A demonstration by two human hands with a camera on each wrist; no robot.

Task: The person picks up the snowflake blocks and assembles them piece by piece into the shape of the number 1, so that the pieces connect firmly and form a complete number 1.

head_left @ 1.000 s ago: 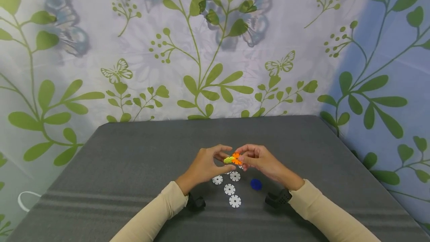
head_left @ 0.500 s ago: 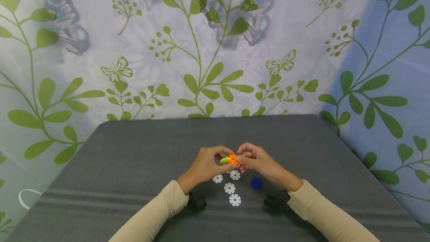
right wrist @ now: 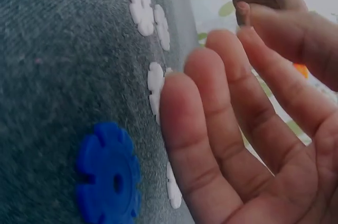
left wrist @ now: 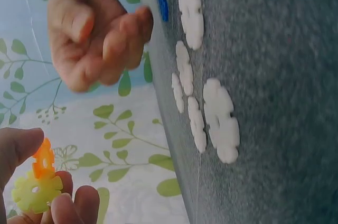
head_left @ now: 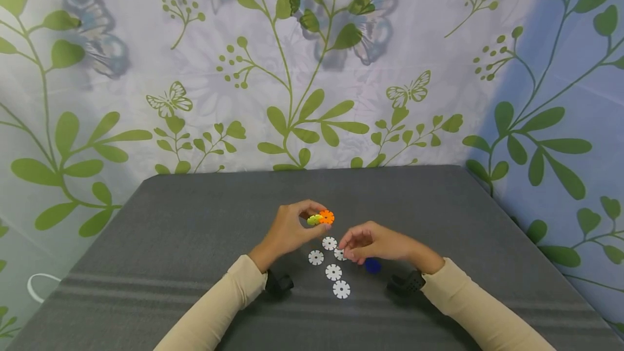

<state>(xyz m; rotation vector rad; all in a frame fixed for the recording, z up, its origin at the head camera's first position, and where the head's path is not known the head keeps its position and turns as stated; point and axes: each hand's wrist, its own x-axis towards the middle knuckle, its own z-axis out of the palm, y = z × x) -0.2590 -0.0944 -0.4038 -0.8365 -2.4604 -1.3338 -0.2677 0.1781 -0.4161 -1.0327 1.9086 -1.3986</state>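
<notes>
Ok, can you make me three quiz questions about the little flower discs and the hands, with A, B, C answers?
1. Where is the blue disc?
A. lying on the grey table by the right hand
B. in the left hand
C. stacked on a white disc

2. How many white discs lie on the table?
A. two
B. five
C. nine

3. What is the left hand doing?
A. lying flat on the table
B. pinching the joined orange and yellow-green discs in its fingers
C. holding the blue disc

Answers: 1 A, the blue disc lies flat on the cloth beside the right hand. 2 B, the head view shows five, one partly under the right hand. 3 B, the joined pair is held above the table.
</notes>
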